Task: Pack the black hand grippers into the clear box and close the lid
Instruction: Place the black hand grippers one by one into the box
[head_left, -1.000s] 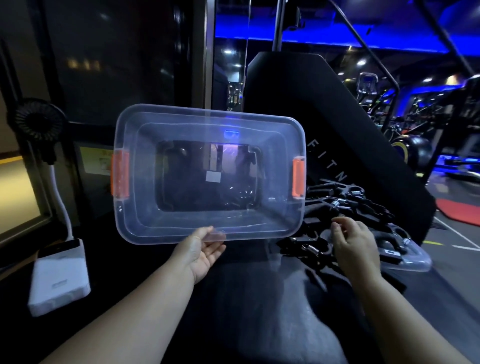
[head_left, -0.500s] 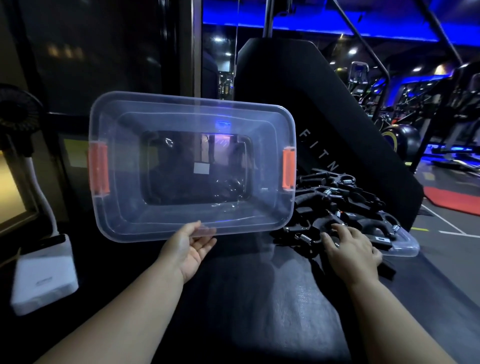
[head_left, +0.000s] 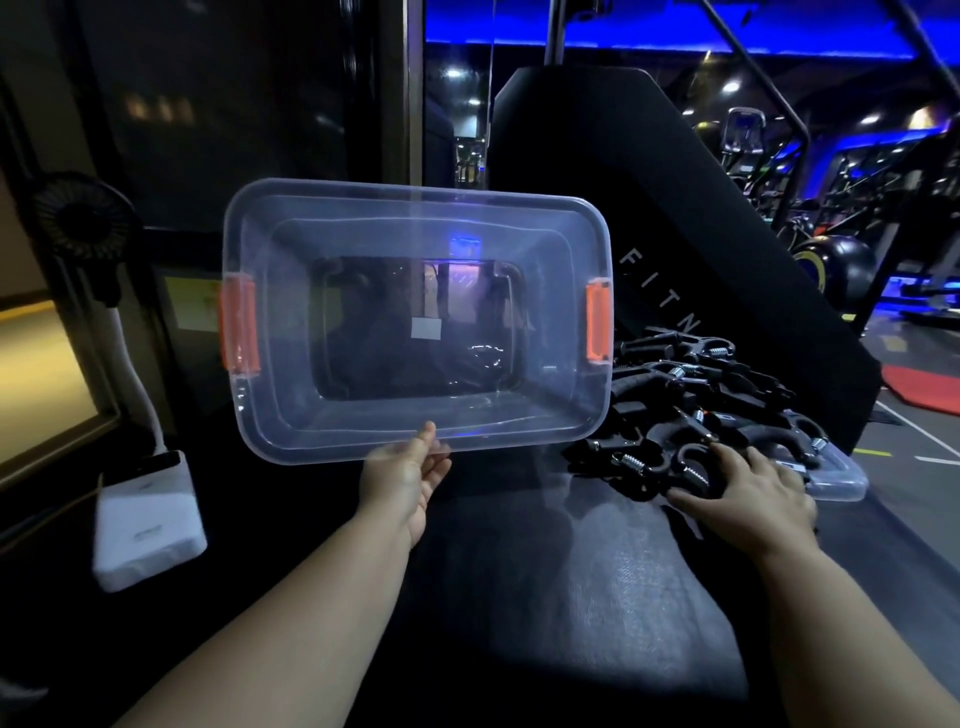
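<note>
One clear rectangular plastic box (head_left: 415, 322) with two orange side latches, tipped up, open side toward me. My left hand (head_left: 408, 475) pinches its near rim, thumb on top. Black spring hand grippers (head_left: 691, 405) lie heaped on the dark bench, partly on one clear lid (head_left: 836, 475); tangled, exact count unreadable. My right hand (head_left: 748, 493) rests fingers-spread on the pile; whether it holds one, I cannot tell.
</note>
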